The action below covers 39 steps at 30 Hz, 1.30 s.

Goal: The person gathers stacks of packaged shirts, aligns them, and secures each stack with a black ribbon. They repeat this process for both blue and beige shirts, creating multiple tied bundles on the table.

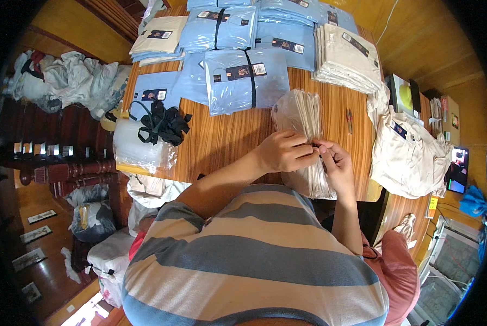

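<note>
By the near edge of the table (227, 133), the left hand (288, 152) and right hand (337, 164) meet at bagged clothes (308, 113), fingers curled. What they pinch, I cannot tell.

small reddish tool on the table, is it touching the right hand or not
Apart. The head view shows a strip of bare wooden tabletop between the small reddish tool and the right hand.
</note>
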Available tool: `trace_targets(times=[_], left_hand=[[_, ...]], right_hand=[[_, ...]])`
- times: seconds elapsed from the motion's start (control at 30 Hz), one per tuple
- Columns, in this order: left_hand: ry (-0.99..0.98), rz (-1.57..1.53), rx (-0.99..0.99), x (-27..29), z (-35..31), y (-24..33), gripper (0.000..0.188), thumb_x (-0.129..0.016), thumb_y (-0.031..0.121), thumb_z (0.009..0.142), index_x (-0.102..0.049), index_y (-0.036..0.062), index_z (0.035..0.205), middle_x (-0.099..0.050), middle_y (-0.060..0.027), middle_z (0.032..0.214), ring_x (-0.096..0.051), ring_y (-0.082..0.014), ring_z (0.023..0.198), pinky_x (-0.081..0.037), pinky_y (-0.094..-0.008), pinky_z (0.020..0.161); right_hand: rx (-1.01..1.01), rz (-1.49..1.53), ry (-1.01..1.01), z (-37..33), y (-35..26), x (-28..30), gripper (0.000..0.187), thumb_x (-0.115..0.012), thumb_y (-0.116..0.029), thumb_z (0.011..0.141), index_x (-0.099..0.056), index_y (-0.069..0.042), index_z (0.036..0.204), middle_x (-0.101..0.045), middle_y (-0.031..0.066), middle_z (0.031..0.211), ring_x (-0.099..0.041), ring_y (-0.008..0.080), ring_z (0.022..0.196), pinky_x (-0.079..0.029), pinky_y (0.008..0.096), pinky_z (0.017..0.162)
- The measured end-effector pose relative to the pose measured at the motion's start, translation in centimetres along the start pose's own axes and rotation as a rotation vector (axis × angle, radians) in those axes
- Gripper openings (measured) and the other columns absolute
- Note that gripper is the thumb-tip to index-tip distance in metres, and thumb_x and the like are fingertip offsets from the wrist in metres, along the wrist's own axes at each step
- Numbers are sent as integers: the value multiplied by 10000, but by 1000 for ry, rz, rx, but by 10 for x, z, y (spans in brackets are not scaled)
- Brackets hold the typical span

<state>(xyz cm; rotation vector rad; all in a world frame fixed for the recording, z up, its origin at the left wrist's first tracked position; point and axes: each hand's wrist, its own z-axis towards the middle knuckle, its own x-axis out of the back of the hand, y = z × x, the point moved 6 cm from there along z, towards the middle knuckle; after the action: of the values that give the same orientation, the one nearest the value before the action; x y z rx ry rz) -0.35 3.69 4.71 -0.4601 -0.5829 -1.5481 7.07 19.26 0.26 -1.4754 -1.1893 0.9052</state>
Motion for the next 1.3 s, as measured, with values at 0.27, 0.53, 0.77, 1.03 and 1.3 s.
trace_targets(times=[0.27, 0.53, 0.77, 1.03, 1.3], left_hand=[[49, 21, 89, 7, 1, -5, 227, -717, 173, 804, -754, 114, 1020, -659, 66, 794, -616, -108, 733, -493, -274, 578], [-122, -243, 494, -1, 5, -24, 254, -787, 114, 805, -761, 64, 1053, -727, -27, 830, -701, -195, 779, -556, -328, 660], [-328, -1115, 880, -30, -21, -58, 280, -762, 127, 941, -739, -4, 1187, -707, -66, 900, -699, -156, 832, -563, -284, 783], [-335, -935, 833, -40, -7, -58, 180, -830, 172, 877, -794, 12, 951, -670, -43, 796, -615, -111, 727, -477, -289, 637], [-69, -542, 866, -49, 11, -29, 128, -788, 139, 856, -713, 38, 832, -626, -59, 810, -643, -198, 691, -506, -311, 606]], right_hand=[[71, -279, -60, 9, -21, 5, 101, -648, -77, 1016, -657, 17, 1051, -727, 75, 944, -645, 105, 871, -511, 266, 775], [371, -813, 195, 3, -57, -6, 92, -662, -70, 962, -637, -22, 1037, -721, 171, 839, -723, 344, 705, -555, 417, 615], [527, -748, 245, 5, -43, -21, 130, -667, -65, 961, -611, -24, 1071, -722, 174, 855, -733, 366, 756, -570, 436, 651], [436, -611, 213, 4, -38, -8, 177, -665, -78, 977, -593, -18, 1127, -713, 183, 856, -726, 373, 747, -561, 422, 642], [674, -1093, -132, -51, -66, -38, 217, -687, -85, 928, -548, -31, 1086, -644, 154, 739, -668, 334, 629, -520, 441, 531]])
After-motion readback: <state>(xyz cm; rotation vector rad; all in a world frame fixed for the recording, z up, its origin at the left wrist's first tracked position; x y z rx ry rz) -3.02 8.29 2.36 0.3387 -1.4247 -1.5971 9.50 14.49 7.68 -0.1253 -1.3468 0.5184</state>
